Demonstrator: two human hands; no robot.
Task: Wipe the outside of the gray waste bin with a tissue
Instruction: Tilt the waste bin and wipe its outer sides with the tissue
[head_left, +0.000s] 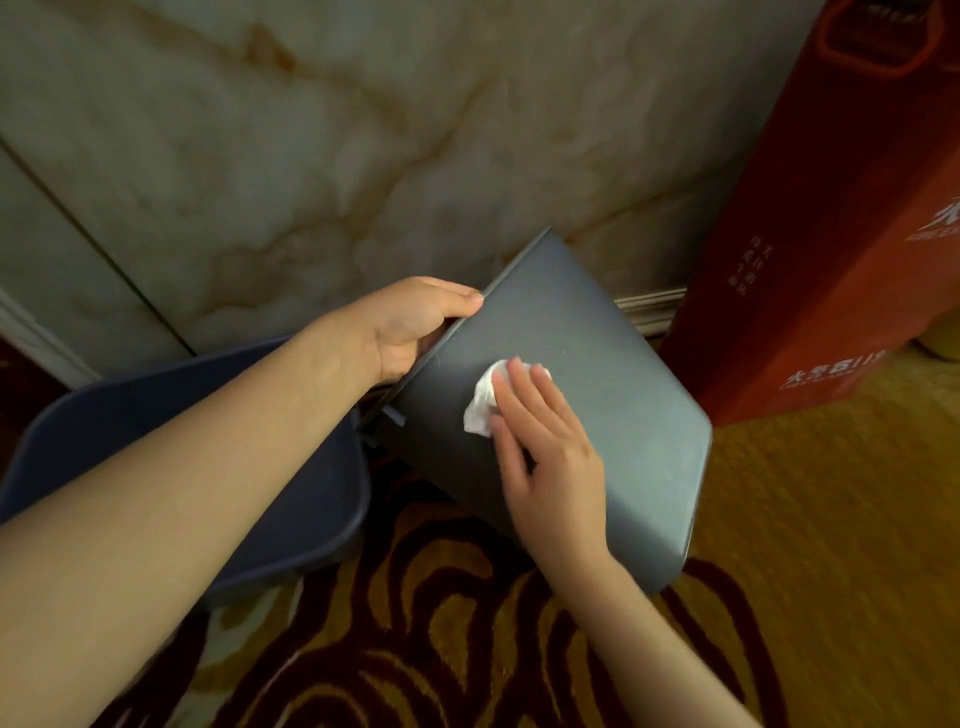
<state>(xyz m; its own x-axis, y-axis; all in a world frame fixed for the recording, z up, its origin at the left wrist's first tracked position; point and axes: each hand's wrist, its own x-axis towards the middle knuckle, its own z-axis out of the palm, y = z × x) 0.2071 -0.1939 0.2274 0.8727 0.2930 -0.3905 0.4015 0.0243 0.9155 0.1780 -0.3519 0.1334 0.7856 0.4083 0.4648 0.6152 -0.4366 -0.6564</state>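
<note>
The gray waste bin (597, 374) is tipped on its side in the middle of the head view, its flat outer wall facing up. My left hand (415, 325) grips its rim at the upper left, thumb on the edge. A crumpled white tissue (485, 397) lies on the wall. My right hand (545, 447) presses flat on the tissue, fingers spread over it and pointing up-left. The bin's opening faces left and its inside is hidden.
A second, bluish bin or lid (249, 467) lies left of the gray one, under my left forearm. A tall red carton (831, 234) stands at the right against the marble wall (363, 130). Patterned red and gold carpet (441, 649) covers the floor.
</note>
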